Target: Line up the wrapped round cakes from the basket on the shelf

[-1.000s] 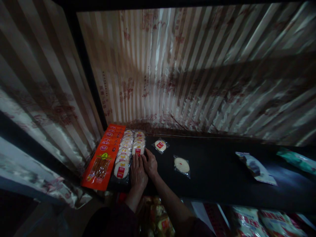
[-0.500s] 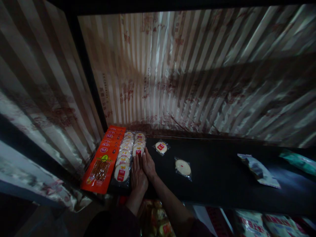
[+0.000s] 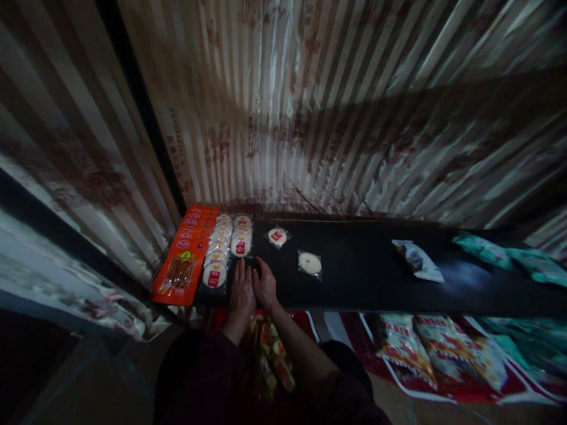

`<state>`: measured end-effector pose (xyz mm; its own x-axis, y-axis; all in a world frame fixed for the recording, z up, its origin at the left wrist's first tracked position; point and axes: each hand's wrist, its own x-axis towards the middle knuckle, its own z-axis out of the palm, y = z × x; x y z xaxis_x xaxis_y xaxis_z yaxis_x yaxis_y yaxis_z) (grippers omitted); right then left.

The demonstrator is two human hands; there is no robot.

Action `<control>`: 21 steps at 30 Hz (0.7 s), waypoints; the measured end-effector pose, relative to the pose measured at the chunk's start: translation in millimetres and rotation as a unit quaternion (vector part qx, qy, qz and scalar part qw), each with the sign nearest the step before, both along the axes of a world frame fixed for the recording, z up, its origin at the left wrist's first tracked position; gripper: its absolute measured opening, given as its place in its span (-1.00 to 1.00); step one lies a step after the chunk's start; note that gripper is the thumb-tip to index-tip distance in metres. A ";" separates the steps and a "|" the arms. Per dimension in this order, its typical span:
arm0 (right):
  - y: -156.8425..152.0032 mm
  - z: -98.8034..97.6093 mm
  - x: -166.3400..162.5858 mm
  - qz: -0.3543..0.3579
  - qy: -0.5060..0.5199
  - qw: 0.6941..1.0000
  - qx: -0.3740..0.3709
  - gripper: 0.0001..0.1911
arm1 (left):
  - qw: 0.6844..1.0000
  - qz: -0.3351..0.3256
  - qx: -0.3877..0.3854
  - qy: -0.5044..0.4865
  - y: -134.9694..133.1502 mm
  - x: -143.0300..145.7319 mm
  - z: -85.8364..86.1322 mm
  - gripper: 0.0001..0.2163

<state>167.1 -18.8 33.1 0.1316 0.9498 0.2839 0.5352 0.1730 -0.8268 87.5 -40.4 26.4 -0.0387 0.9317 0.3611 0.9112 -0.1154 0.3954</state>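
Note:
My left hand (image 3: 242, 290) lies flat with its fingers stretched forward, on the black shelf (image 3: 354, 280) just in front of a short row of wrapped round rice crackers (image 3: 241, 243). Close beside it, nearly touching, my right hand (image 3: 264, 285) rests with slightly bent fingers and holds nothing visible. To the left runs a longer overlapping row of the same crackers (image 3: 214, 274). Beyond that is an overlapping row of orange snack packets (image 3: 179, 274). Two single wrapped crackers, one with a red label (image 3: 277, 236) and one plain (image 3: 309, 263), lie right of my hands.
A white packet (image 3: 417, 261) and green packets (image 3: 482, 249) lie farther right on the shelf. Gold-wrapped snacks (image 3: 272, 354) sit below my arms. White-and-red bags (image 3: 405, 348) stand lower right. A striped curtain (image 3: 283, 118) hangs behind, with a dark post (image 3: 142, 106) at left.
Both hands have drawn back from the short cracker row toward the shelf's front edge, uncovering its front cracker. The view has tilted down, showing more of the packets below.

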 end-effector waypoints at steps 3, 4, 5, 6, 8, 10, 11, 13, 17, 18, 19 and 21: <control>-16.7 -0.8 2.3 0.025 -0.032 0.999 0.024 -0.53 | 0.999 -0.022 0.025 -0.002 -28.0 0.7 -16.2 -0.64; -22.0 -1.3 3.0 0.034 -0.043 0.998 0.033 -0.54 | 0.999 -0.028 0.039 -0.005 -37.8 0.5 -21.7 -0.63; -27.5 -2.0 3.7 0.042 -0.055 0.997 0.041 -0.55 | 0.998 -0.033 0.051 -0.009 -47.2 0.0 -26.6 -0.62; -33.3 -3.0 4.4 0.051 -0.068 0.995 0.049 -0.56 | 0.997 -0.038 0.061 -0.013 -56.1 -0.7 -30.4 -0.62; -46.0 -5.4 6.2 0.071 -0.098 0.991 0.063 -0.60 | 0.996 -0.051 0.067 -0.014 -71.4 -2.8 -34.5 -0.60; -60.6 -8.0 8.6 0.091 -0.126 0.985 0.079 -0.62 | 0.996 -0.069 0.059 -0.004 -83.8 -5.1 -34.6 -0.56; -68.7 -9.3 9.9 0.102 -0.142 0.981 0.089 -0.62 | 0.996 -0.076 0.053 0.004 -89.4 -6.0 -34.0 -0.55; -86.2 -11.9 12.7 0.121 -0.174 0.971 0.113 -0.58 | 0.996 -0.080 0.039 0.016 -100.6 -7.4 -34.6 -0.52; -123.8 -21.2 17.5 0.145 -0.218 0.958 0.119 -0.50 | 0.998 -0.058 -0.019 0.011 -129.7 -10.3 -52.9 -0.51; -133.2 -25.7 18.4 0.155 -0.215 0.959 0.102 -0.50 | 0.997 -0.055 -0.044 0.007 -138.5 -11.8 -60.9 -0.51; -142.4 -31.5 19.2 0.166 -0.207 0.961 0.078 -0.51 | 0.996 -0.051 -0.072 0.004 -147.4 -13.7 -69.4 -0.51; -160.5 -46.1 20.5 0.199 -0.164 0.966 0.008 -0.49 | 0.992 -0.018 -0.128 -0.008 -163.8 -18.1 -84.2 -0.50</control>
<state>187.6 -179.3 -13.0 -0.3428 0.9019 0.2628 0.6568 0.4302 -0.6193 69.4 -204.2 -57.8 -0.0076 0.9936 0.1126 0.9013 -0.0419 0.4311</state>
